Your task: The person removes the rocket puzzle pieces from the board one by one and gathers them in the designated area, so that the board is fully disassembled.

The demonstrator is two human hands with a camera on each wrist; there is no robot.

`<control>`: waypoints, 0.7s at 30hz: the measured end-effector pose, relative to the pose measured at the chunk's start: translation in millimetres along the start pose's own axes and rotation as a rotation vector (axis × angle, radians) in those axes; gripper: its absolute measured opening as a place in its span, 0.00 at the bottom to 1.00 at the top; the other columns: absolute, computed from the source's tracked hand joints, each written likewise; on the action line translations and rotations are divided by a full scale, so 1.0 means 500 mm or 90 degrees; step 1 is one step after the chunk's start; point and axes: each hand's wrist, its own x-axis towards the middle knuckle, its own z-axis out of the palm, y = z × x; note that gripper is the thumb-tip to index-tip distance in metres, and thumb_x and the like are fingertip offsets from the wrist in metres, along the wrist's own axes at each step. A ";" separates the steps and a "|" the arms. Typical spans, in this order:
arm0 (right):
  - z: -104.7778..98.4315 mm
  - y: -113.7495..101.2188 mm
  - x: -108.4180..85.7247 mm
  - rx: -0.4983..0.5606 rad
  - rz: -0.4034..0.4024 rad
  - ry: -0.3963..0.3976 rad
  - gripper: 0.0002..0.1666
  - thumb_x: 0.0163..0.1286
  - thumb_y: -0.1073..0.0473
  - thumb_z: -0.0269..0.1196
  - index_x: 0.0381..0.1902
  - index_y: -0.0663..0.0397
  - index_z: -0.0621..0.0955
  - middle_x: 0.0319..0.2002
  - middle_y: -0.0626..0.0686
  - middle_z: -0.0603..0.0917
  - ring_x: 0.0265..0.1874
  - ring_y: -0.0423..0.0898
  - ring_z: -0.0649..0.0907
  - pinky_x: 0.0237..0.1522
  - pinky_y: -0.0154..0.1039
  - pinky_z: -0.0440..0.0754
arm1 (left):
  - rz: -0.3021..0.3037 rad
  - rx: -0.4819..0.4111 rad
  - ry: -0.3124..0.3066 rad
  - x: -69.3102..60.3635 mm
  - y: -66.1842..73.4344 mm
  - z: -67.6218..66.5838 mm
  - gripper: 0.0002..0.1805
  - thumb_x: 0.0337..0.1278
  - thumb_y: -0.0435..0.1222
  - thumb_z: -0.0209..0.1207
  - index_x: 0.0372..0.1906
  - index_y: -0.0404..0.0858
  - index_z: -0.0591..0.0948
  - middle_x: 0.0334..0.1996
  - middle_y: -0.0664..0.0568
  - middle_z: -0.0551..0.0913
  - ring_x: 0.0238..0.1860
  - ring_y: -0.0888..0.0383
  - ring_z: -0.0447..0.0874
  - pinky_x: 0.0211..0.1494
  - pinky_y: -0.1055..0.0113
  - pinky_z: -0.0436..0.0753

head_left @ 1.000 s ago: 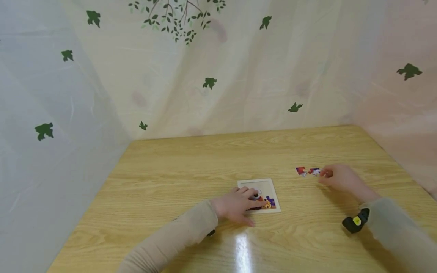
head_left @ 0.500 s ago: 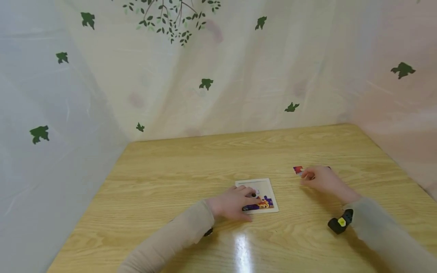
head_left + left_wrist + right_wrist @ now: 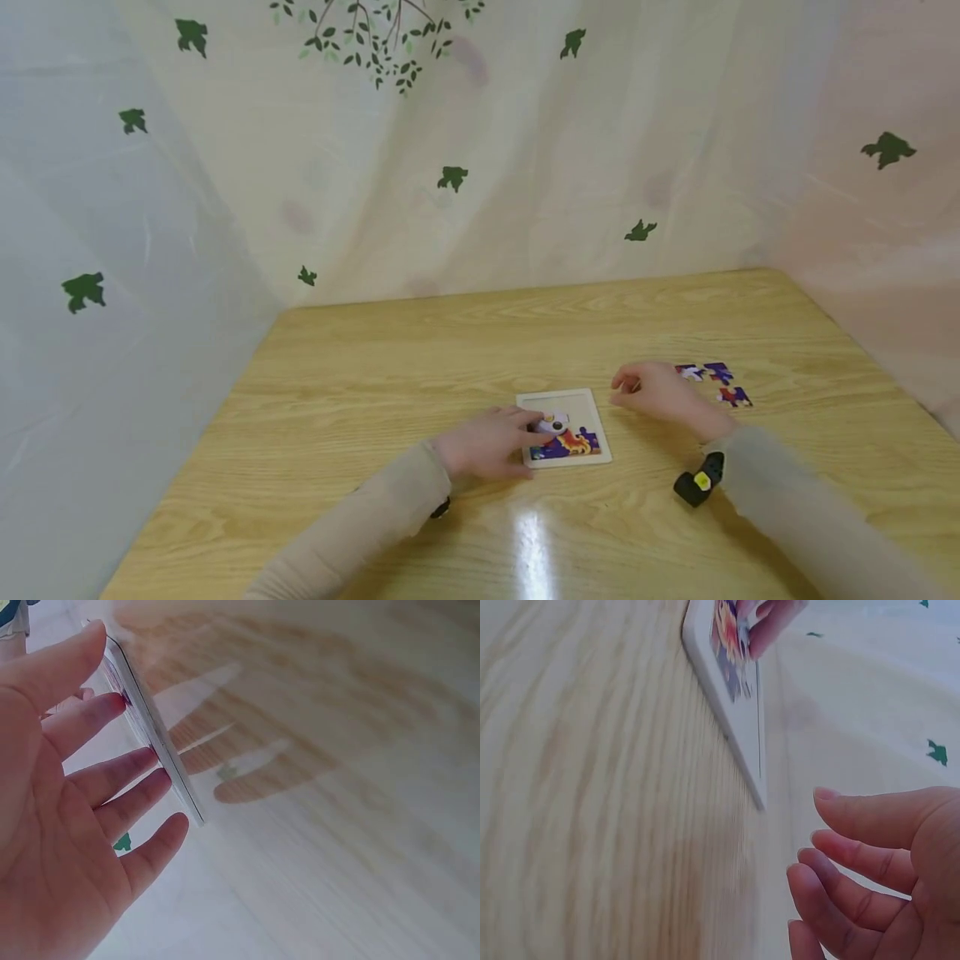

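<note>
In the head view, a square white-rimmed puzzle tray (image 3: 603,437) lies near the middle of the table. Joined purple and orange puzzle pieces (image 3: 576,446) fill its lower part, with a white picture part (image 3: 555,423) above them. My left hand (image 3: 487,442) rests on the tray's left side, its fingers (image 3: 124,772) spread and nearly straight. Right of the tray hovers my right hand (image 3: 654,393), fingers loosely bent. In the right wrist view its thumb (image 3: 877,817) stands apart from the fingers, and nothing shows between them. Three loose puzzle pieces, one of them red and purple (image 3: 733,397), lie behind this hand.
The wood-grain table (image 3: 390,358) reaches back to a pale curtain (image 3: 525,225) printed with green birds and leafy twigs. A black wrist strap (image 3: 699,482) with a yellow mark sits on the right forearm.
My right hand has moved left from the loose pieces toward the tray, uncovering some. A red piece seen earlier is out of sight. My left hand has drawn slightly left, showing more of the picture.
</note>
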 end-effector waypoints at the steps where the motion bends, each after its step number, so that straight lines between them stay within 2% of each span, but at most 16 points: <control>1: 0.004 -0.006 0.003 -0.001 -0.006 -0.001 0.08 0.61 0.61 0.65 0.36 0.60 0.82 0.27 0.50 0.81 0.24 0.42 0.75 0.25 0.35 0.73 | 0.003 0.003 -0.001 -0.001 0.000 0.000 0.32 0.62 0.53 0.54 0.70 0.54 0.63 0.73 0.50 0.57 0.72 0.52 0.57 0.73 0.54 0.60; 7: 0.032 -0.038 0.013 -0.006 -0.028 -0.016 0.09 0.61 0.60 0.66 0.38 0.59 0.82 0.29 0.50 0.81 0.28 0.42 0.75 0.30 0.35 0.74 | 0.010 0.026 -0.002 -0.008 -0.001 0.003 0.32 0.63 0.53 0.54 0.70 0.53 0.63 0.73 0.50 0.57 0.71 0.52 0.59 0.72 0.55 0.61; 12: 0.054 -0.063 0.021 -0.011 -0.055 -0.026 0.10 0.59 0.61 0.67 0.38 0.60 0.82 0.32 0.52 0.83 0.32 0.45 0.78 0.36 0.40 0.78 | 0.015 0.042 -0.006 -0.013 -0.001 0.006 0.32 0.63 0.53 0.53 0.71 0.54 0.62 0.73 0.50 0.57 0.72 0.52 0.59 0.72 0.56 0.61; 15: 0.064 -0.079 0.023 -0.004 -0.073 -0.040 0.12 0.58 0.61 0.68 0.39 0.61 0.82 0.34 0.54 0.83 0.35 0.47 0.80 0.39 0.44 0.80 | 0.024 0.045 -0.005 -0.016 -0.001 0.008 0.32 0.63 0.53 0.53 0.71 0.53 0.62 0.73 0.50 0.56 0.72 0.52 0.58 0.72 0.56 0.61; 21: 0.085 -0.098 0.027 -0.012 -0.097 -0.064 0.14 0.55 0.62 0.70 0.40 0.61 0.82 0.36 0.54 0.83 0.35 0.46 0.80 0.40 0.44 0.80 | 0.051 0.041 0.001 -0.026 -0.003 0.012 0.32 0.61 0.54 0.55 0.70 0.55 0.64 0.73 0.46 0.55 0.71 0.48 0.59 0.73 0.57 0.60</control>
